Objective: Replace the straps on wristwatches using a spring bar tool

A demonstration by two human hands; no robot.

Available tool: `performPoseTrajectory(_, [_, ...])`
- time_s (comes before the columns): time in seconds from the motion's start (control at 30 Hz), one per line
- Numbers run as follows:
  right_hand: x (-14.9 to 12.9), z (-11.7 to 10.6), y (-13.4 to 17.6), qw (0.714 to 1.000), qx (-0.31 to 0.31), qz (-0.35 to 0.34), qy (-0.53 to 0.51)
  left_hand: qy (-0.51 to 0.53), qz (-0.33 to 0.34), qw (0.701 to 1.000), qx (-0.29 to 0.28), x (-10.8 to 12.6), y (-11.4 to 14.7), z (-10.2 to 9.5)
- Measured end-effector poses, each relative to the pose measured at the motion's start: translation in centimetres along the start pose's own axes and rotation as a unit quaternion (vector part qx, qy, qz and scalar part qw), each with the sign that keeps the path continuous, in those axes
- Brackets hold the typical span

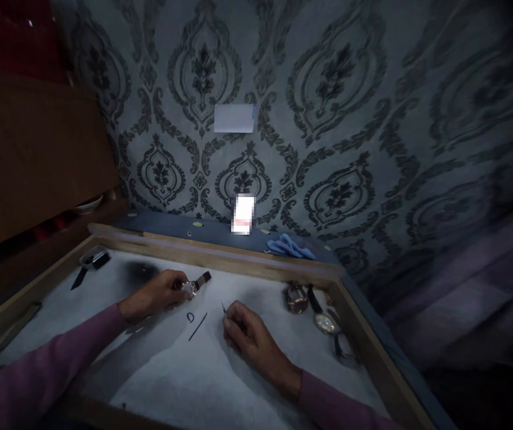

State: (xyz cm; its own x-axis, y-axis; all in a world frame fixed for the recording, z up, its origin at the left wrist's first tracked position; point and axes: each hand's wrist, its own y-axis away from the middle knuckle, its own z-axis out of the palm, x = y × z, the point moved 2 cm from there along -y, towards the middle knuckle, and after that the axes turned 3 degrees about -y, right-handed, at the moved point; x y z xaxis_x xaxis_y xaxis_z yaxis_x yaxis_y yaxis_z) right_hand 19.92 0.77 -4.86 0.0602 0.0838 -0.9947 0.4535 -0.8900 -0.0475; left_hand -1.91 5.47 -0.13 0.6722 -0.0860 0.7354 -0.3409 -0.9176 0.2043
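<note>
My left hand [160, 294] is closed on a wristwatch [189, 289], thumb and fingers at its round case. Its dark and light strap points away to the right. A little to the right, my right hand [249, 334] is pinched round a thin pointed tool [224, 307], of which only the tip shows. Between the hands, on the white sheet [166, 382], lie a small dark D-shaped ring [190, 318] and a slim dark stick [197, 326]. Neither hand touches them.
A wooden rim [233, 260] frames the white sheet. Several watches, one gold-coloured [325, 323], lie along the right side. Another watch [95, 258] sits at the far left corner. Behind the rim are a blue cloth [289, 245] and a bright blurred-out rectangle [242, 214] before the patterned wall.
</note>
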Motion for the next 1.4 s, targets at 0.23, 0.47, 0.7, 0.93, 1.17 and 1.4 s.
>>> performPoseTrajectory(0.23, [-1.1,-1.2,0.3,0.976,0.046,-0.097,0.191,0.167,0.072,0.979,-0.093,1.7,-1.9,3.5])
performPoseTrajectory(0.47, [0.4,-2.0,0.0,0.979,0.051,-0.096,0.171,0.082,0.139,0.985,-0.059,1.7,-1.4,5.0])
performPoseTrajectory(0.7, [0.9,-2.2,-0.2,0.978,0.081,-0.097,0.163,-0.03,0.196,0.98,-0.023,1.4,-1.5,4.9])
performPoseTrajectory(0.93, [0.8,-2.2,0.3,0.949,0.095,-0.1,0.283,-0.085,0.275,0.957,-0.029,1.4,-0.8,5.0])
performPoseTrajectory(1.17, [-0.3,-2.1,0.1,0.93,0.074,-0.105,0.345,-0.151,0.277,0.949,-0.001,1.5,-0.1,5.1])
performPoseTrajectory(1.4, [-1.1,-1.9,-0.2,0.92,0.079,-0.108,0.369,-0.129,0.228,0.965,0.0,1.3,-1.0,4.6])
